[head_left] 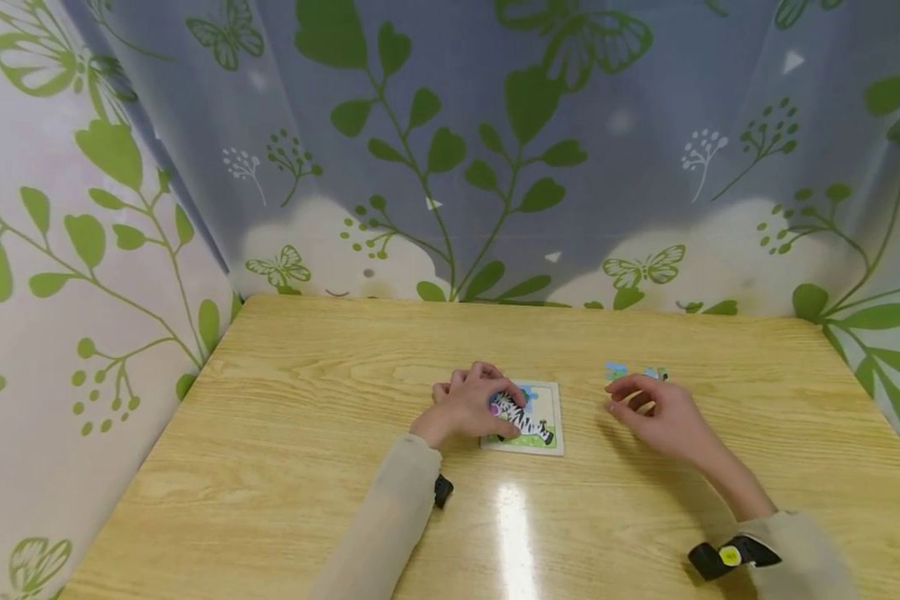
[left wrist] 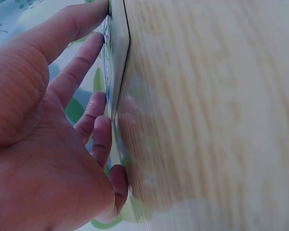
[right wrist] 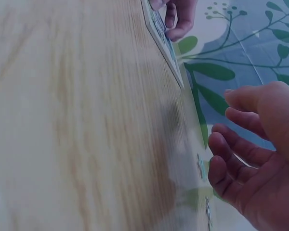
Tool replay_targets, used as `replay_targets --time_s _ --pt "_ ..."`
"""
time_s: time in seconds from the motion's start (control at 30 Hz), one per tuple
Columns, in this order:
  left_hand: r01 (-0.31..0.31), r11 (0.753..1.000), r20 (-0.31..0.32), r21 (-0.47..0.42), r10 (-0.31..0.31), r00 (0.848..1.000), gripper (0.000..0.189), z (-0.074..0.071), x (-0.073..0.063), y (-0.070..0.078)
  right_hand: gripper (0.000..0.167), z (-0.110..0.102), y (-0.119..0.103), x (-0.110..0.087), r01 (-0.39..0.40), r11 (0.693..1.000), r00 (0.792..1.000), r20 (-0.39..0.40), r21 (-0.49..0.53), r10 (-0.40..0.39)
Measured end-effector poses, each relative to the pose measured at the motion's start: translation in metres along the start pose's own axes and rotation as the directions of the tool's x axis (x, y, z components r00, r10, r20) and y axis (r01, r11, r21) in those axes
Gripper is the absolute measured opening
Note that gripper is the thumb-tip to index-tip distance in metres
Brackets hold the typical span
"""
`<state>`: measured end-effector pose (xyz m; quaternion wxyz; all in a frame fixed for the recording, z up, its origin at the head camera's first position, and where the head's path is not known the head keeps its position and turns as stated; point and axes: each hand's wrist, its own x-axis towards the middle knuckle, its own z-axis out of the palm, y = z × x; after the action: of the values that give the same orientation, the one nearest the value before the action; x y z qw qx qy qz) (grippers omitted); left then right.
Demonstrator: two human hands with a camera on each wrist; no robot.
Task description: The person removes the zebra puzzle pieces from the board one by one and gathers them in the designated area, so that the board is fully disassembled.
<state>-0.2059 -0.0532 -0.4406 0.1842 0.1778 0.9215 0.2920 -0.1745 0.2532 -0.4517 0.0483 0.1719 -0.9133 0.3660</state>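
Observation:
A small square jigsaw puzzle (head_left: 558, 425) with a pale frame lies on the table, showing a zebra (head_left: 532, 423) on green ground and some blue. My left hand (head_left: 471, 404) reaches over its left side, thumb and index fingertips touching the picture. In the left wrist view those fingertips meet the puzzle face (left wrist: 107, 41), while the other fingers extend along its edge. To the right, my right hand (head_left: 663, 418) hovers over the table with loosely bent fingers and nothing between them. Just beyond its fingers lie a blue puzzle piece (head_left: 616, 370) and another multicoloured piece (head_left: 662, 373), partly hidden by the hand.
The wood-grain table (head_left: 330, 375) extends around the puzzle and reaches a patterned curtain (head_left: 457, 208) at the back. Another curtain panel (head_left: 60, 275) hangs along the left side. Dark wrist straps sit on both forearms.

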Motion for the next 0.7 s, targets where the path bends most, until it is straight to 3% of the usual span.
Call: replay_targets --time_s 0.37,0.7 --pt "0.011 1.000 -0.006 0.016 -0.011 1.000 0.029 0.002 0.001 0.000 0.015 0.021 -0.020 0.000 0.013 0.998 0.999 0.048 0.059 -0.016" --pt "0.018 1.000 -0.009 0.021 -0.018 1.000 0.029 0.001 0.000 0.001 0.019 0.035 -0.032 0.004 0.016 0.994 0.989 0.146 0.110 -0.032"
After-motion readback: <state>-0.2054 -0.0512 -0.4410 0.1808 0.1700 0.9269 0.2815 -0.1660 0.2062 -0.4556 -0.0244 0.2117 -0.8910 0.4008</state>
